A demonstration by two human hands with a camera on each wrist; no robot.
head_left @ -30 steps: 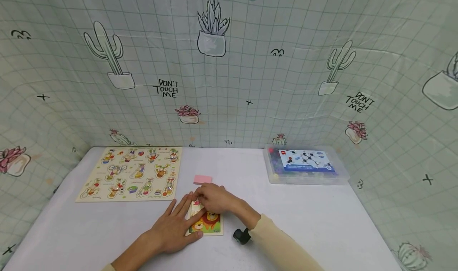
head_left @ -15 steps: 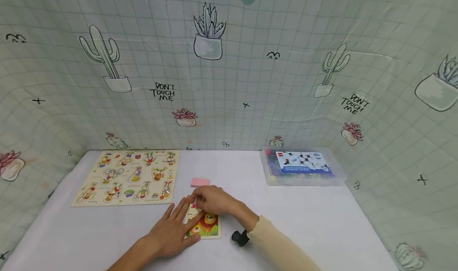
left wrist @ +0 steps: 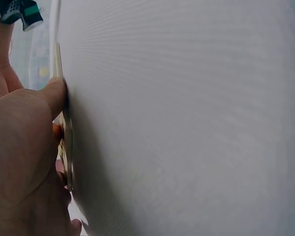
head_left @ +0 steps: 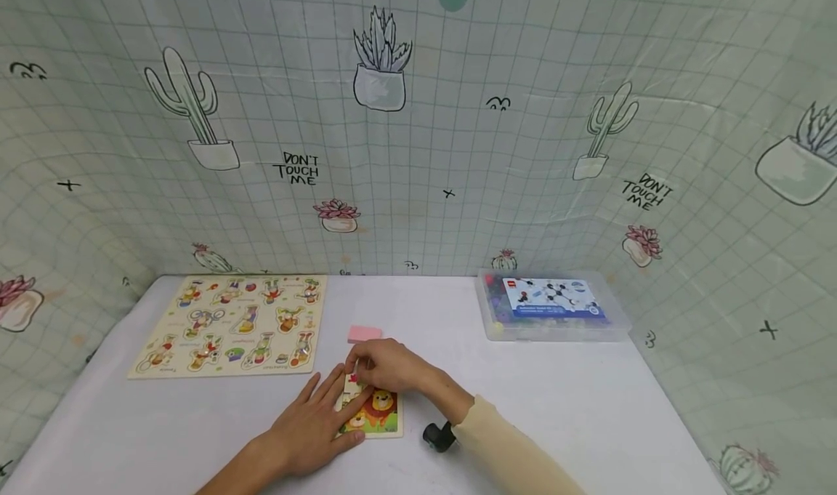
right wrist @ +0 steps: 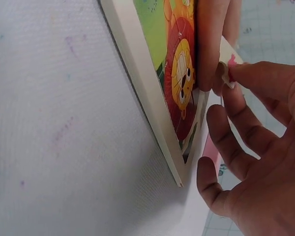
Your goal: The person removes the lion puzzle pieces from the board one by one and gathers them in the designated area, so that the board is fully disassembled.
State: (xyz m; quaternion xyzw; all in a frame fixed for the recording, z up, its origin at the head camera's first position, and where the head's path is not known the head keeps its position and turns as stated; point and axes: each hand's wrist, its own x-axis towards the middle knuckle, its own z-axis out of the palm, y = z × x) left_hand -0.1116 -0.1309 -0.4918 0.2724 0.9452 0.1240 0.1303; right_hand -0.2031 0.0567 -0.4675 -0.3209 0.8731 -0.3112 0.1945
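Note:
A small lion jigsaw puzzle (head_left: 382,419) in a pale wooden frame lies on the white table, in front of the person. My left hand (head_left: 304,429) rests on its left side with fingers spread, one of them reaching across the picture and the thumb at the near edge. Over the far end, my right hand (head_left: 392,364) pinches a small puzzle piece (right wrist: 228,81) between thumb and fingertip; a bit of pink shows on it. In the right wrist view the lion picture fills most of the frame (right wrist: 150,108), with a dark gap near its corner.
A pink block (head_left: 364,333) lies just beyond the puzzle. Back left is a large wooden board (head_left: 225,328) of animal figures. At the back right stands a clear plastic case (head_left: 556,306) with a blue-white label. A black wrist camera (head_left: 438,437) hangs by the right sleeve.
The head view has shifted slightly, so everything sits a little lower and further left. Both hands keep nearly the same place on the puzzle.

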